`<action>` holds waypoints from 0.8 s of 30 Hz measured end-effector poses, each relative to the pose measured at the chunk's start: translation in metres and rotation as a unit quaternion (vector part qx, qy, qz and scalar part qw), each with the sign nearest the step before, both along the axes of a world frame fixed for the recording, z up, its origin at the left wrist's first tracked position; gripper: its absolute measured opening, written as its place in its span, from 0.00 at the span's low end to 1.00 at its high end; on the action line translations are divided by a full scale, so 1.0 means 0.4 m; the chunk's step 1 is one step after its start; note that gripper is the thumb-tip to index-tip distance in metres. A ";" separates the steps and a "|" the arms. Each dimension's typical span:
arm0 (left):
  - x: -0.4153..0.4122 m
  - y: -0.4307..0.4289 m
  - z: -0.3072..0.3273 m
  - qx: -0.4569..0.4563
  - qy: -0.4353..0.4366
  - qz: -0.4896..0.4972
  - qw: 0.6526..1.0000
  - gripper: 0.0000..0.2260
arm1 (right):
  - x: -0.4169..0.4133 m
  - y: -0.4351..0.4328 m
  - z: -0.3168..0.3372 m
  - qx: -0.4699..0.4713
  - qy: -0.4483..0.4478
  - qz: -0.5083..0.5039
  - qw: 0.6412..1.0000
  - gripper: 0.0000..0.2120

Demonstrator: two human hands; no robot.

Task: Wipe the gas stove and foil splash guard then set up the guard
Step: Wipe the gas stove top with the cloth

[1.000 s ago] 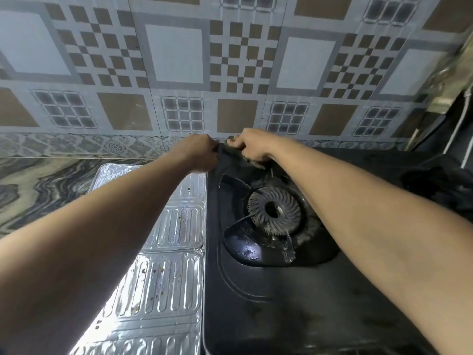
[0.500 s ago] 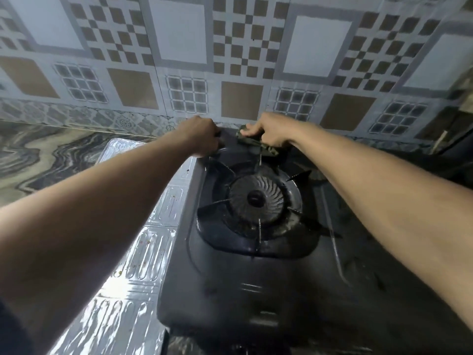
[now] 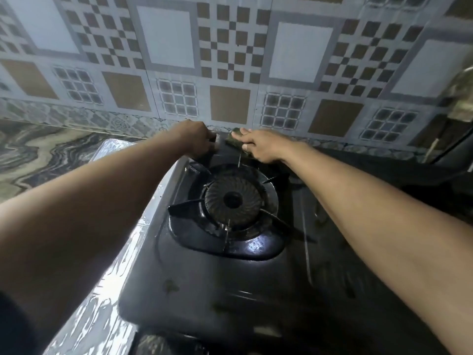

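Note:
A black gas stove (image 3: 210, 285) fills the middle of the view, with its round burner (image 3: 233, 199) inside a pan support. My left hand (image 3: 198, 142) grips the stove's back left corner. My right hand (image 3: 258, 146) presses a dark green scouring pad (image 3: 234, 140) onto the stove's back edge, close to the wall. The silver foil splash guard (image 3: 107, 298) lies flat on the counter left of the stove, partly under my left arm.
A patterned tile wall (image 3: 230, 60) rises right behind the stove. The marble-look counter (image 3: 33, 155) extends to the left. Dark, unclear objects (image 3: 445, 180) sit at the right beyond the stove.
The view has shifted, so the stove's front edge now shows. My right hand has opened flatter over the scouring pad at the back edge. My left hand keeps its grip on the corner.

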State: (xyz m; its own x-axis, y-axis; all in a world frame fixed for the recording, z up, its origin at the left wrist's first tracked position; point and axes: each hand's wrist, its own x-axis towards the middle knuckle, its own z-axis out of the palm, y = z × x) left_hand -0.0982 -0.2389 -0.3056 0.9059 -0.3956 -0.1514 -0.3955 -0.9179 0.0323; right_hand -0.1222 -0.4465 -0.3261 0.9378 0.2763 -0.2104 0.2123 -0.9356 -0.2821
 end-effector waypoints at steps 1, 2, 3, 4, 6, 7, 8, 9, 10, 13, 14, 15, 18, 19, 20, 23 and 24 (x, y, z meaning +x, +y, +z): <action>0.000 0.001 -0.002 0.001 0.003 0.004 1.000 0.23 | -0.002 0.000 0.000 -0.002 -0.001 0.001 1.000 0.25; 0.000 0.000 -0.002 0.005 0.006 0.009 1.000 0.23 | -0.003 0.000 -0.001 -0.004 -0.001 0.002 1.000 0.25; 0.004 -0.002 0.001 0.012 0.007 0.008 1.000 0.23 | -0.006 -0.001 0.000 -0.008 -0.001 0.000 1.000 0.26; 0.012 -0.005 0.006 0.022 0.006 0.001 1.000 0.22 | -0.011 -0.003 0.001 -0.011 0.000 -0.003 1.000 0.26; 0.022 -0.016 0.019 0.042 0.009 -0.014 0.999 0.20 | -0.024 -0.008 0.004 -0.017 0.003 -0.013 1.000 0.26; 0.024 -0.024 0.027 0.046 0.010 -0.019 0.999 0.19 | -0.029 -0.014 0.005 -0.015 0.003 -0.023 1.000 0.27; 0.024 -0.031 0.031 0.048 0.011 -0.024 0.999 0.18 | -0.035 -0.021 0.007 -0.012 0.002 -0.034 0.999 0.28; 0.021 -0.039 0.035 0.048 0.010 -0.030 0.998 0.18 | -0.041 -0.030 0.009 -0.009 0.002 -0.042 0.999 0.28; 0.019 -0.046 0.037 0.045 0.012 -0.038 0.998 0.17 | -0.047 -0.038 0.010 -0.010 0.002 -0.048 0.999 0.27; 0.003 -0.071 0.045 0.025 0.016 -0.060 0.998 0.16 | -0.067 -0.062 0.012 -0.007 0.003 -0.060 0.998 0.27; -0.001 -0.083 0.048 0.016 0.019 -0.063 0.998 0.16 | -0.074 -0.071 0.012 -0.003 0.005 -0.068 0.998 0.28; -0.007 -0.097 0.053 0.004 0.022 -0.063 0.998 0.16 | -0.081 -0.080 0.012 0.001 0.007 -0.077 0.997 0.29; -0.028 -0.149 0.063 -0.019 0.031 -0.069 0.997 0.17 | -0.101 -0.110 0.019 0.003 0.005 -0.094 0.996 0.32; -0.033 -0.167 0.064 -0.019 0.034 -0.076 0.996 0.17 | -0.107 -0.120 0.022 0.002 0.003 -0.095 0.995 0.32; -0.037 -0.186 0.064 -0.018 0.037 -0.083 0.996 0.17 | -0.113 -0.132 0.026 0.000 0.003 -0.094 0.996 0.31; -0.050 -0.235 0.058 -0.013 0.053 -0.086 0.995 0.17 | -0.136 -0.168 0.032 -0.017 0.001 -0.095 0.995 0.30; -0.053 -0.247 0.055 -0.008 0.055 -0.083 0.995 0.17 | -0.143 -0.183 0.031 -0.025 -0.002 -0.092 0.995 0.30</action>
State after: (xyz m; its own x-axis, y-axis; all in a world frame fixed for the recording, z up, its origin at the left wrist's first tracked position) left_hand -0.1193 -0.3378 -0.2837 0.8064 -0.5410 -0.2388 -0.5341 -0.8397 0.0986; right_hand -0.1793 -0.5196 -0.3138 0.9724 0.0886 -0.2159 0.0364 -0.9714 -0.2345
